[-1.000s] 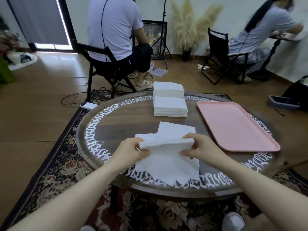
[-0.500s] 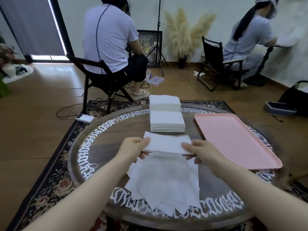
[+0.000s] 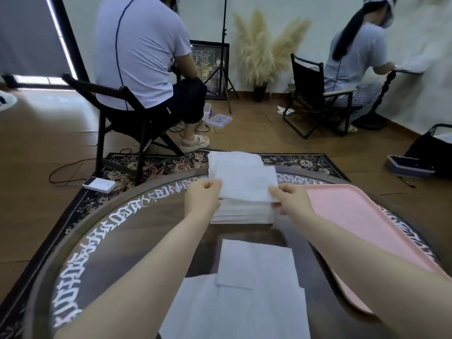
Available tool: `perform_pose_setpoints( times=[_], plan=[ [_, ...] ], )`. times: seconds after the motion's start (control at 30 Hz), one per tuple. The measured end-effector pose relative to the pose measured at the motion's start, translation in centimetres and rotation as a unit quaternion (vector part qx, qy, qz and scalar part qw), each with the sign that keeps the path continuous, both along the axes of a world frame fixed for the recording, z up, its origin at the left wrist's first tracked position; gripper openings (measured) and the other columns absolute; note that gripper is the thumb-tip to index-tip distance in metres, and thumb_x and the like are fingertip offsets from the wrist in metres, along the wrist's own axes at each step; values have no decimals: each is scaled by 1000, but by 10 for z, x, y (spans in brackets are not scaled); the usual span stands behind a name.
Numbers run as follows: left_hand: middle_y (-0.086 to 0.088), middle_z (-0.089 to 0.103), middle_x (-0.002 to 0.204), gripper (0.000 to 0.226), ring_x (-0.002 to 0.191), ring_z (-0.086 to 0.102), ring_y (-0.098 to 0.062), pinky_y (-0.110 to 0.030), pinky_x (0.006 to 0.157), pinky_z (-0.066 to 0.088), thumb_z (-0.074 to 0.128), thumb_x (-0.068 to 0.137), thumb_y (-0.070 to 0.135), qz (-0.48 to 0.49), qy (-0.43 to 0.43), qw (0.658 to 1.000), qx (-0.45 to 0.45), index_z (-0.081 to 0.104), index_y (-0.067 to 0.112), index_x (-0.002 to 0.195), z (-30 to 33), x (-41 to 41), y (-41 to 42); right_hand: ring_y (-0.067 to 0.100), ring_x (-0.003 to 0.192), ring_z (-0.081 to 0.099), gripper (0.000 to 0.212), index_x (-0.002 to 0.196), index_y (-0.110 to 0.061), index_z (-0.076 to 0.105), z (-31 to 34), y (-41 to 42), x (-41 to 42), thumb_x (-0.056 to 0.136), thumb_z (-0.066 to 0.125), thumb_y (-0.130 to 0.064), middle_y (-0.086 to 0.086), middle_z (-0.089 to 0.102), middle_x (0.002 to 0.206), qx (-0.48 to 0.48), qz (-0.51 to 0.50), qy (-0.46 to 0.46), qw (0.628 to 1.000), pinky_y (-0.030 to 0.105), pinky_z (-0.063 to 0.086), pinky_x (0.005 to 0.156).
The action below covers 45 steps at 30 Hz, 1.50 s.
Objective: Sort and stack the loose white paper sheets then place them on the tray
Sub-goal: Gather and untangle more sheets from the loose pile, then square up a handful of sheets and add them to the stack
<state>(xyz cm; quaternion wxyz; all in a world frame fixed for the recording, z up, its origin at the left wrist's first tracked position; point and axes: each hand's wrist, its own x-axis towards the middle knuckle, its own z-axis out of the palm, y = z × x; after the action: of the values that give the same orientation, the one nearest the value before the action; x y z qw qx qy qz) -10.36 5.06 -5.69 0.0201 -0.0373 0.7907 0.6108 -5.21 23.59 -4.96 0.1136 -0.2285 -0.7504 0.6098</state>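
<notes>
A folded white sheet (image 3: 247, 184) is held just above the nearer stack (image 3: 242, 211) of white sheets on the round tabletop (image 3: 137, 231), pinched at its left edge by the left hand (image 3: 201, 199) and at its right edge by the right hand (image 3: 291, 200). Each grip is closed on the sheet, thumb over and fingers under, so that the sheet is kept flat and square to the pile; this hold is judged to serve a neat laying-down with edges matched. A second stack (image 3: 234, 159) is seen behind the first, at the far rim of the tabletop. More loose sheets (image 3: 244, 297) are left spread near the body, overlapping one another, presumably kept within easy reach for the next pick. The pink tray (image 3: 362, 223) is set to the right of the stacks, with no sheets seen on it, so the final placing is judged not yet done.

Whether the held sheet already touches the top of the stack cannot be told, since the hands cover its lower corners. The fingers under the sheet are hidden. The tray's near end is crossed by the right forearm, and the lowest loose sheets are cut off by the bottom edge of the view. The number of sheets cannot be made out.
</notes>
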Motion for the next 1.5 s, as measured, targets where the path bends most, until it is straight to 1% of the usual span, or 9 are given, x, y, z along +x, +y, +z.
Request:
perform_pose_setpoints(
  times=[0.6, 0.77, 0.87, 0.93, 1.0, 1.13, 1.23, 1.37, 1.5],
  plan=[
    [-5, 64, 63, 29, 72, 58, -26, -26, 52, 40, 67, 91, 21, -10, -103, 994, 42, 59, 13, 64, -25, -13, -15, 20, 73, 55, 19, 76, -14, 57, -23, 9, -16, 94, 63, -14, 4, 59, 85, -25, 6, -73, 997, 31, 51, 67],
    [2, 67, 86, 22, 78, 65, -21, -35, 63, 54, 70, 86, 39, -17, -14, 995, -97, 63, 19, 91, -26, -5, -24, 21, 79, 60, 14, 104, -10, 59, -23, 15, -11, 93, 63, -16, 6, 62, 95, 38, -11, -67, 997, 35, 54, 71],
    [7, 62, 108, 50, 103, 58, -18, -39, 85, 48, 57, 89, 57, -88, 80, 964, -238, 52, 31, 131, -24, 5, -34, 20, 96, 62, 30, 120, -17, 56, -23, 20, 0, 94, 61, -28, -1, 61, 107, 194, 47, -64, 978, 42, 55, 87],
    [2, 60, 125, 59, 115, 55, -20, -41, 93, 47, 56, 89, 59, -160, 73, 943, -281, 46, 33, 142, -24, 11, -32, 15, 95, 62, 33, 125, -15, 56, -27, 16, 5, 95, 60, -28, -4, 62, 107, 180, 106, -77, 975, 38, 57, 83],
    [-1, 56, 135, 64, 122, 53, -22, -44, 100, 46, 55, 91, 58, -180, 58, 932, -309, 40, 32, 147, -23, 17, -31, 12, 89, 61, 34, 126, -14, 54, -27, 9, 11, 95, 60, -27, -8, 61, 104, 137, 116, -88, 980, 33, 57, 74],
    [-2, 55, 136, 61, 123, 52, -24, -44, 97, 47, 43, 97, 56, -153, 70, 919, -356, 30, 33, 152, 2, 44, -48, 23, 115, 57, 45, 135, -11, 50, -15, 9, 39, 94, 60, -29, 4, 58, 127, 171, 43, -86, 980, 45, 47, 101],
    [1, 47, 143, 57, 129, 47, -21, -40, 98, 45, 40, 98, 56, -201, 65, 866, -454, 32, 33, 149, 21, 92, -67, 21, 110, 55, 37, 123, -15, 53, -8, 6, 80, 91, 63, -31, 0, 56, 114, 194, 81, -166, 963, 43, 47, 99],
    [1, 35, 151, 67, 135, 39, -22, -42, 102, 40, 43, 92, 64, -335, 0, 750, -571, 31, 29, 148, 21, 173, -82, 27, 99, 60, 19, 96, -8, 60, 1, 4, 131, 90, 67, -24, 14, 58, 102, 35, 84, -249, 964, 36, 52, 75],
    [-10, -1, 163, 85, 150, 5, -26, -45, 111, 31, 46, 91, 60, -380, -49, 702, -600, 6, 22, 156, 6, 220, -87, 25, 85, 65, 20, 101, -5, 58, -1, -2, 163, 89, 69, -17, 16, 65, 105, -125, 61, -250, 958, 32, 54, 67]
  ],
)
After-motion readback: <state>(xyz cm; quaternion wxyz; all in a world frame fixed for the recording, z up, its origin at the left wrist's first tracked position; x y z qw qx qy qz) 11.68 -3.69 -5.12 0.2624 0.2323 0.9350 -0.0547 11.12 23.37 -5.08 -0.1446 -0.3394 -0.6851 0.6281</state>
